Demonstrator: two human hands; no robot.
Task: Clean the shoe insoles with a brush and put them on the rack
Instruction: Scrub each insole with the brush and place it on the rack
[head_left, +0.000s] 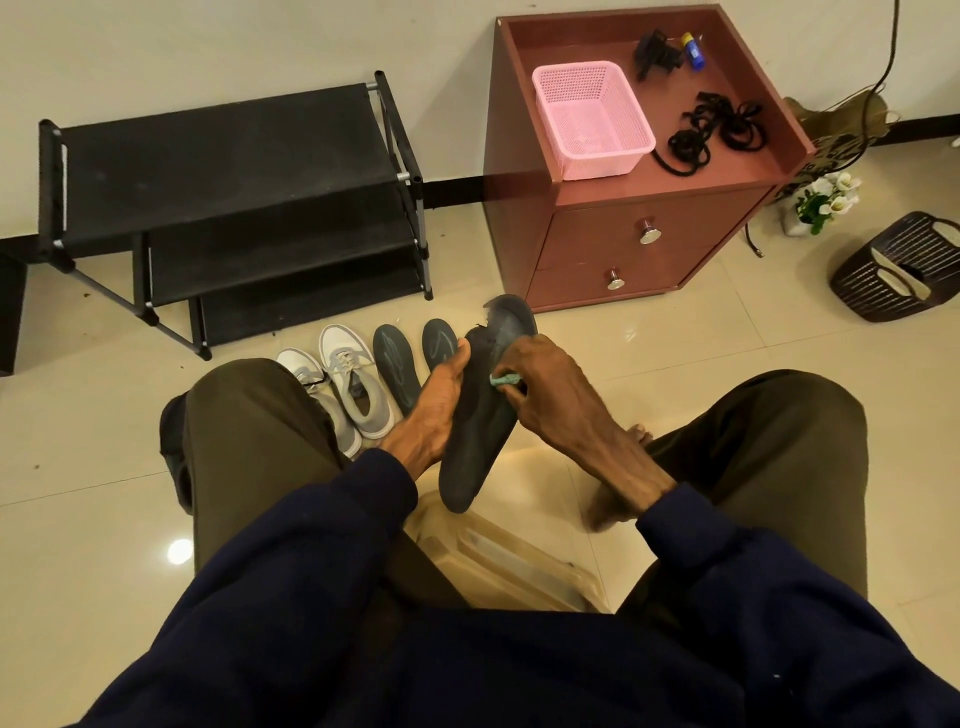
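Open floor (460, 249) between rack (223, 166) and cabinet (623, 244), sneakers (353, 387), insoles (395, 364) fronting rack

I count two sneakers (358, 384), two floor insoles (397, 364) and at least one held insole (478, 431) mid-frame; one rack (223, 156) upper left; one basket (602, 161) upper right.

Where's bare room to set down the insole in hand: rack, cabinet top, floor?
Rack: all three shelves look bare, top one widest. Floor between cabinet and dark basket is open too. Crowded: floor before the rack, with sneakers and two insoles; cabinet top, with pink basket and laces.
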